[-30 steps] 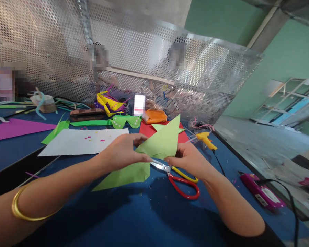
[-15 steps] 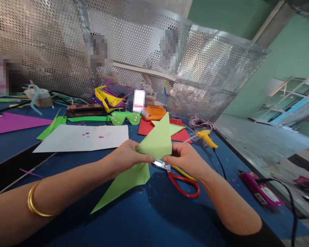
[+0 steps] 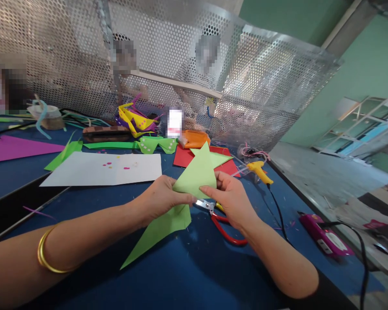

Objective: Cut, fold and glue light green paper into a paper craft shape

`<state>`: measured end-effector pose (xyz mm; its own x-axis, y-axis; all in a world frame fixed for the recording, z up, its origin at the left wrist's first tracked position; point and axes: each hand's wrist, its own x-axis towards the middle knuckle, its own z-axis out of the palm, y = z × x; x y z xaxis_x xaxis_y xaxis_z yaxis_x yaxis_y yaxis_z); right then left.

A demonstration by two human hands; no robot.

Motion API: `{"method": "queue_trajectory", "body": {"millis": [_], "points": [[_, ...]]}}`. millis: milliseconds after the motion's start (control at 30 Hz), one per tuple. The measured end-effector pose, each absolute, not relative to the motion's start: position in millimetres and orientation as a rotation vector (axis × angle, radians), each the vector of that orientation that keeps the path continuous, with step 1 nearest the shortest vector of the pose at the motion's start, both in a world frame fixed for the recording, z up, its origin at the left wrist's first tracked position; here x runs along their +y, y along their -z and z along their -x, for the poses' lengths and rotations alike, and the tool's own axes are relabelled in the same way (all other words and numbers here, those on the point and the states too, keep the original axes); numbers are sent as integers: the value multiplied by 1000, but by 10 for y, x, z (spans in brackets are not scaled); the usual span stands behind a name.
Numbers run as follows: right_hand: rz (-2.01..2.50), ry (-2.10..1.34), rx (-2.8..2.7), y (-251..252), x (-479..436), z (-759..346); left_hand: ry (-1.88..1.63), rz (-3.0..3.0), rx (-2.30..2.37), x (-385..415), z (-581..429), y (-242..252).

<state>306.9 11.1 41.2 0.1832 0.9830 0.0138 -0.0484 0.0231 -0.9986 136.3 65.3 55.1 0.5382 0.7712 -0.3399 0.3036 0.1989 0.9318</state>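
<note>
A light green piece of paper is held up in front of me, its pointed end upward. My left hand pinches its lower left edge, thumb across the front. At its right side, my right hand grips the edge between thumb and fingers. Below my left hand, a second pointed green part slants down to the left; I cannot tell whether it joins the upper piece. Scissors with red handles lie on the blue table under my right hand, blades partly hidden.
A white sheet with small coloured bits lies left. Behind are green paper glasses, yellow paper glasses, red paper and an orange pouch. A yellow glue gun and a magenta power strip with cords lie right.
My right hand has shifted slightly up along the paper's right edge, its thumb now further over the front. The paper's tip leans a little further left.
</note>
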Motion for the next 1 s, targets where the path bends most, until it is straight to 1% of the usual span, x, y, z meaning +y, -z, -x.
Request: {"method": "queue_trajectory", "body": {"millis": [133,567,767,1000], "points": [[1239,-1048,-1061,-401,115,-3072,-360,-1372,1015,669,-1364,-567],[1185,-1007,-1125,-406,120,-3101,-469,-1326,967,673,-1364,-504],[1194,-1104,-1085,-388,113,-3053,-509,-1342,990,663,-1380,-490],[1219,-1099,-1041,-356,113,-3000,-484,-1400,998,643,-1389,-421]]}}
